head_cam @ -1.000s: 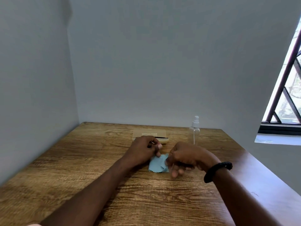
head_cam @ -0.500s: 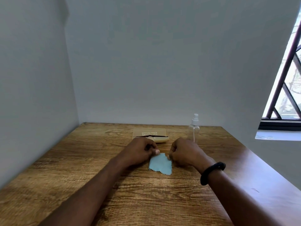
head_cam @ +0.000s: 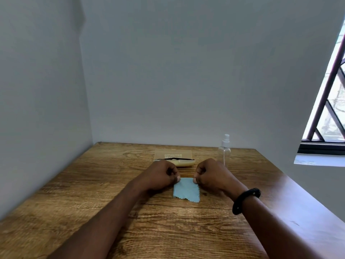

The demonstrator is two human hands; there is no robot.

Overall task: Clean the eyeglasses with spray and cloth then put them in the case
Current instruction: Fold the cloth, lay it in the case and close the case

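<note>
Cloth (head_cam: 186, 189) far corners pinched by hands (head_cam: 186, 173)

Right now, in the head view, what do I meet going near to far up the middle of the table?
Blue cloth pinched at its far corners by left hand and right hand → cream case → brown paper packet. Spray bottle stands off right.

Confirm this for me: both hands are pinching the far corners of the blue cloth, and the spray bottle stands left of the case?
Not quite. In the head view the spray bottle stands right of the case. The left hand and right hand do pinch the blue cloth at its far corners.
</note>
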